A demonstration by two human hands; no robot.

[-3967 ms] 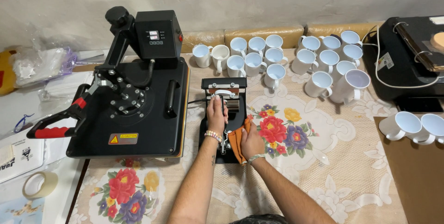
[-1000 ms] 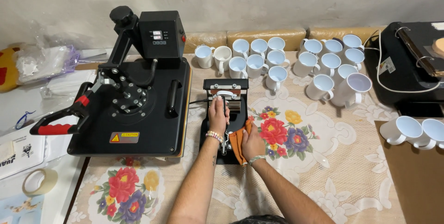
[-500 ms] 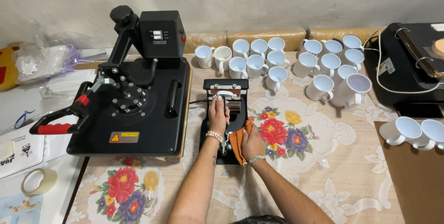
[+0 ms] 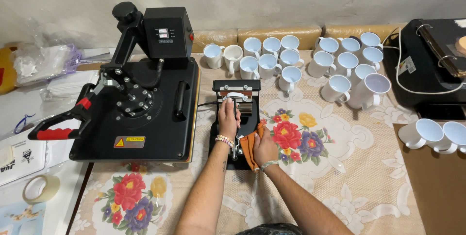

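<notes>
The left hand (image 4: 228, 118) lies on top of the mug press (image 4: 235, 118), its fingers curled around the press lever (image 4: 235, 100) — a closed grip on the handle. The right hand (image 4: 264, 146) rests just beside the press on its right side, fingers bent over an orange cloth (image 4: 248, 148) and pressing it against the machine. The mug press stands on the floral tablecloth (image 4: 340, 167) in the middle of the table, right of the big flat heat press (image 4: 141, 113), whose red-gripped handle (image 4: 56, 132) points out to the left. Behind the mug press, rows of white mugs (image 4: 291, 65) stand upright near the wall; two more mugs (image 4: 437, 135) lie at the right edge beside a brown board (image 4: 437, 186). A black machine (image 4: 432, 65) sits at far right — a roll of tape (image 4: 41, 188) at lower left.
</notes>
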